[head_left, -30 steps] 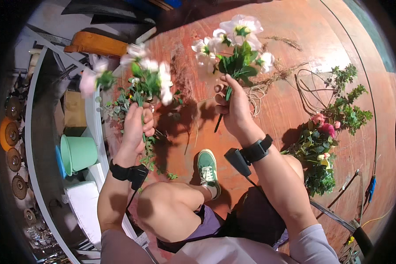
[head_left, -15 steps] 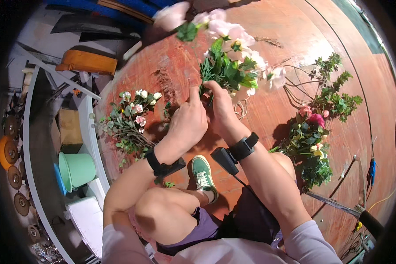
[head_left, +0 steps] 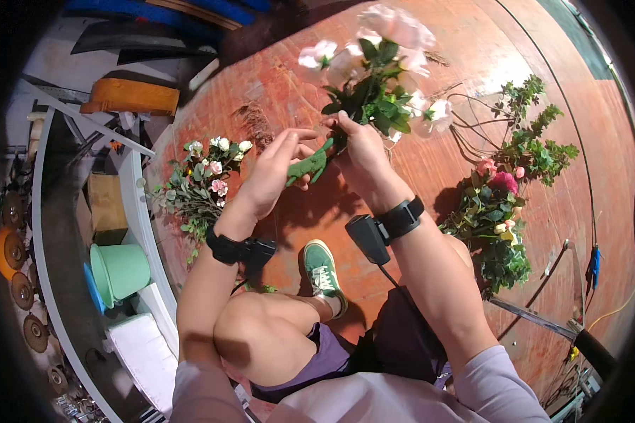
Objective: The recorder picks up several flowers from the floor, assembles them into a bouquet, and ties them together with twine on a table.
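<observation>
Pale pink and white, a bunch of large-petalled flowers with dark green leaves (head_left: 381,106) is upheld over the red-brown floor (head_left: 289,218) by the right hand (head_left: 363,148), whose grip is clenched around the stems, thumb uppermost, the blossoms fanning out beyond the fingers. Just beside it, the left hand (head_left: 267,173) is partly curled, a narrow strip of green foliage (head_left: 309,166) lying across its fingers; whether that grip pinches the strip, I cannot tell. Each wrist wears a black strap with a boxy module (head_left: 370,236); any lettering there is too small to read. Beneath the hands, a green shoe with white laces (head_left: 321,271) stands on the floor. To the left lies a bunch of small white and pink flowers with grey-green leaves (head_left: 190,192), and behind the left hand a tuft of dry brown fibres (head_left: 255,123). To the right lie a bunch of pink, magenta and yellow flowers with green leaves (head_left: 497,211) and, touching its upper end, leafy green sprigs (head_left: 543,155) with bare brown stems. Farther out, on the left, are a mint-green plastic bucket (head_left: 123,271), a brown cardboard box (head_left: 108,204) and a white block-shaped object (head_left: 141,359); at far right, a slim blue-handled tool (head_left: 595,268).
</observation>
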A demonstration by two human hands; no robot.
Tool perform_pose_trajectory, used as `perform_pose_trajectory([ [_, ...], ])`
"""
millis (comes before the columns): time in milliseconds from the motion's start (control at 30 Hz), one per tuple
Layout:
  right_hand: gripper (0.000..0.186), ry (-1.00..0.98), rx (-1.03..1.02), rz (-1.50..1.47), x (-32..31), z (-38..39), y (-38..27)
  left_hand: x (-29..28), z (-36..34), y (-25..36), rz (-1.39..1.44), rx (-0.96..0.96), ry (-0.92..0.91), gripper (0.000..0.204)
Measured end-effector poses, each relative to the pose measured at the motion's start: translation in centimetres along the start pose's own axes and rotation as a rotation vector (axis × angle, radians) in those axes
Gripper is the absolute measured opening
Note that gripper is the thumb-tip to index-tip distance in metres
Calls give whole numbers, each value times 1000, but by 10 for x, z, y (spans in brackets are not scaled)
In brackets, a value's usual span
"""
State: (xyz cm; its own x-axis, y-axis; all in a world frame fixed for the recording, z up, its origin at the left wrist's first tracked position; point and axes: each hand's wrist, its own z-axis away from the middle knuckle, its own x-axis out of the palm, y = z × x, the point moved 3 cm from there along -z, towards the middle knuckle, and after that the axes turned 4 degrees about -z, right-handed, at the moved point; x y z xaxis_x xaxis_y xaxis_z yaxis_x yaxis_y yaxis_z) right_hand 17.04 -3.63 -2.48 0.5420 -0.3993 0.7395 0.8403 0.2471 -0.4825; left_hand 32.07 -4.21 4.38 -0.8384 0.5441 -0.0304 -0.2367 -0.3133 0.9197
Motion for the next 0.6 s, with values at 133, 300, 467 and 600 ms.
perform_pose_trajectory([
  [133, 21, -48, -18, -108, 0, -3, -5, -2, 5, -1, -16, -24, 69, 34],
  [300, 18, -103, -34, -358, 4, -1, -13, 3, -3, -3, -205, 50, 69, 19],
  [467, 12, -35, -99, -405, 8, 7, -31, 9, -5, 2, -245, 8, 23, 20],
  [600, 15, -20, -126, -436, -6, -1, -33, 12, -8, -1, -340, 28, -63, 19],
])
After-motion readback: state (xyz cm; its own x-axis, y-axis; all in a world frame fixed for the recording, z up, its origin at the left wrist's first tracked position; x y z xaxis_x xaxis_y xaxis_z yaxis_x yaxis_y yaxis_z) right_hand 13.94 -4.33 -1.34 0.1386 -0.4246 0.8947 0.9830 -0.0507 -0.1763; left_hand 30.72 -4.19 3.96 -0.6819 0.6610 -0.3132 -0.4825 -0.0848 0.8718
